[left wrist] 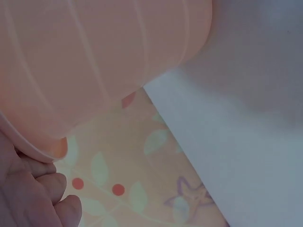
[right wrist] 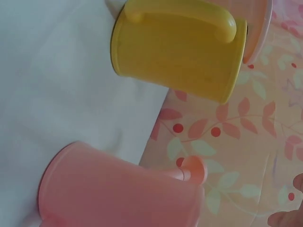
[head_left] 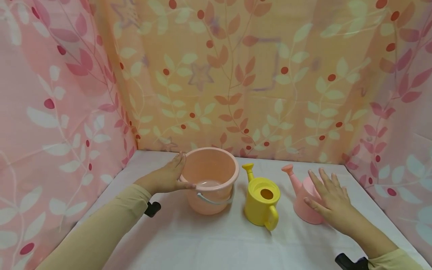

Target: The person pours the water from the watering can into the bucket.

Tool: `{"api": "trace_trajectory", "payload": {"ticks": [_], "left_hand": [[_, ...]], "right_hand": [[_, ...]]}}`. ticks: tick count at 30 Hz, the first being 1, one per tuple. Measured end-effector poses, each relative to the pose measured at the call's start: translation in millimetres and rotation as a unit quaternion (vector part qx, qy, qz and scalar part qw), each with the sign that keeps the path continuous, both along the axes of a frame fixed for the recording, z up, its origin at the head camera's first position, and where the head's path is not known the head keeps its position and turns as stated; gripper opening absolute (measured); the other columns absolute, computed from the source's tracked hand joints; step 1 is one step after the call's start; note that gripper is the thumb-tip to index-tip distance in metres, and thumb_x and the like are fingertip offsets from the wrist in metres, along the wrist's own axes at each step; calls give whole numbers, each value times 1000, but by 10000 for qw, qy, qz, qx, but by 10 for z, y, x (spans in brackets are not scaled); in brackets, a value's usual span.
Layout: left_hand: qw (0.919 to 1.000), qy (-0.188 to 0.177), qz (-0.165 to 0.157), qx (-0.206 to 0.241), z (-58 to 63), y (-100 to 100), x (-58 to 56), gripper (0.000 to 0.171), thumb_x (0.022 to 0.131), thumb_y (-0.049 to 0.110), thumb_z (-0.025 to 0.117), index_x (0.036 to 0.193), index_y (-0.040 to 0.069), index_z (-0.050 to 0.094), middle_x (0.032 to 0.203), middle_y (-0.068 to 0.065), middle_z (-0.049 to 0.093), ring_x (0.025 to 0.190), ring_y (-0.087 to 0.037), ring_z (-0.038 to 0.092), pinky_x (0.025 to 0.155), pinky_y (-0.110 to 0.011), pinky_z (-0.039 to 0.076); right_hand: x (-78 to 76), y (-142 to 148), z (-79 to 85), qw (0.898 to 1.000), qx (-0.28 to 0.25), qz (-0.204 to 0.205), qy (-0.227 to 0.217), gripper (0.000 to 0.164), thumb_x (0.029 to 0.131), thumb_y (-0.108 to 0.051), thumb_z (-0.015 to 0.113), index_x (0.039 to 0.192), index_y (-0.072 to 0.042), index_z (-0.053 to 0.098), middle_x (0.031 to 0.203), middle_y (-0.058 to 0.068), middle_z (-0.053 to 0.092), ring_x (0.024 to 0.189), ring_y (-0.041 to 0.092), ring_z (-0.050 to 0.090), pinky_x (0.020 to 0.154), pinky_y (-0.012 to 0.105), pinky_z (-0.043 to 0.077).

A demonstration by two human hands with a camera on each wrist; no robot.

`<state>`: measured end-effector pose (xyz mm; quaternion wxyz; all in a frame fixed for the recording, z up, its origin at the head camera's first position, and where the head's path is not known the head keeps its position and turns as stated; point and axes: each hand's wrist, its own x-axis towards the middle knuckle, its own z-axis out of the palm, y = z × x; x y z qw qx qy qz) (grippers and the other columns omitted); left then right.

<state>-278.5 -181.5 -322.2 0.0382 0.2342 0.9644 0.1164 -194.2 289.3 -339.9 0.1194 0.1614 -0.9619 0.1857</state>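
Observation:
A peach-pink bucket [head_left: 210, 200] stands upright at centre left, its pale handle [head_left: 216, 202] hanging down in front. My left hand [head_left: 165, 179] touches the bucket's rim from the left, fingers extended along its side and thumb at the front edge. In the left wrist view, its fingertips [left wrist: 52, 182] lie against the rim. My right hand [head_left: 332, 204] is spread in front of and over the pink watering can [head_left: 305, 206], partly covering it; contact is unclear. Between bucket and pink can, the yellow watering can [head_left: 258, 204] stands upright, handle towards me.
A white cloth-covered table [head_left: 202, 243] lies under everything. Leaf-patterned fabric walls [head_left: 229, 75] close off the back and both sides. Both spouts point towards the back left. A black wrist mount [head_left: 152, 209] sits below the left wrist.

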Motion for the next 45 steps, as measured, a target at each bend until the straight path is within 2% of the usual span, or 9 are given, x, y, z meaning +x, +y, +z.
{"api": "trace_trajectory", "payload": {"ticks": [9, 16, 21, 25, 32, 34, 37, 40, 45], "left_hand": [[9998, -177, 48, 32, -3, 10, 18, 122, 69, 80, 46, 144, -2, -3, 151, -16, -10, 138, -32, -2, 110, -47, 11], [9998, -195, 38, -1, -9, -5, 17, 121, 70, 79, 46, 144, -3, -4, 151, -17, -10, 138, -32, -3, 110, -47, 11], [9998, -178, 59, -2, -4, -3, 17, 122, 69, 79, 46, 144, -3, -4, 151, -16, -10, 138, -32, -2, 110, -47, 12], [9998, -215, 48, -7, -12, -1, 16, 122, 70, 79, 46, 144, -3, -4, 151, -18, -9, 138, -32, -3, 110, -47, 11], [9998, -194, 44, -39, -15, -5, 11, 122, 70, 79, 46, 143, -4, -5, 151, -19, -10, 138, -32, -3, 110, -47, 11], [9998, -189, 42, -36, -12, -3, 9, 122, 70, 79, 46, 143, -4, -5, 151, -18, -10, 138, -32, -3, 110, -47, 11], [9999, -165, 20, -18, -6, 0, 7, 122, 70, 79, 46, 143, -4, -5, 151, -18, -10, 138, -32, -4, 110, -47, 11], [9999, -166, 23, 9, 2, 5, 4, 122, 70, 79, 47, 144, -4, -5, 151, -18, -9, 138, -32, -4, 110, -47, 12], [9998, -181, -8, 49, 18, 11, 0, 122, 70, 77, 48, 143, -4, -5, 150, -19, -11, 138, -32, -5, 110, -48, 11]], "right_hand": [[8, -98, -36, 9988, -404, 259, -81, 74, 92, -34, 52, 149, -24, 6, 151, 20, -2, 133, 45, -16, 93, 69, -15], [35, -188, -129, 9924, -1030, 598, -308, 73, 92, -28, 53, 148, -24, 7, 152, 18, 0, 135, 44, -10, 94, 72, -2], [41, -266, -204, 9870, -1348, 511, -710, 73, 93, -32, 52, 147, -32, 4, 153, 13, 3, 134, 44, 4, 89, 74, 13], [52, -333, -274, 9863, -1423, 366, -756, 73, 92, -35, 53, 146, -37, 4, 152, 12, 9, 133, 42, 12, 86, 74, 23], [84, -395, -361, 9801, -1811, 368, -723, 72, 91, -31, 55, 145, -40, 9, 152, 9, 14, 133, 42, 16, 85, 73, 25], [93, -409, -396, 9770, -1942, 382, -799, 71, 91, -31, 55, 145, -39, 10, 151, 10, 17, 133, 40, 19, 91, 68, 25], [102, -441, -464, 9707, -2206, 514, -801, 69, 92, -27, 55, 146, -35, 11, 148, 11, 26, 130, 33, 27, 101, 37, 35], [96, -479, -547, 9641, -2474, 682, -676, 68, 92, -22, 55, 147, -28, 15, 140, 11, 38, 125, 18, 38, 93, 12, 35], [90, -553, -679, 9525, -2887, 786, -574, 57, 91, -15, 56, 140, -12, 26, 118, 12, 53, 108, 0, 46, 86, 17, 44]]}}
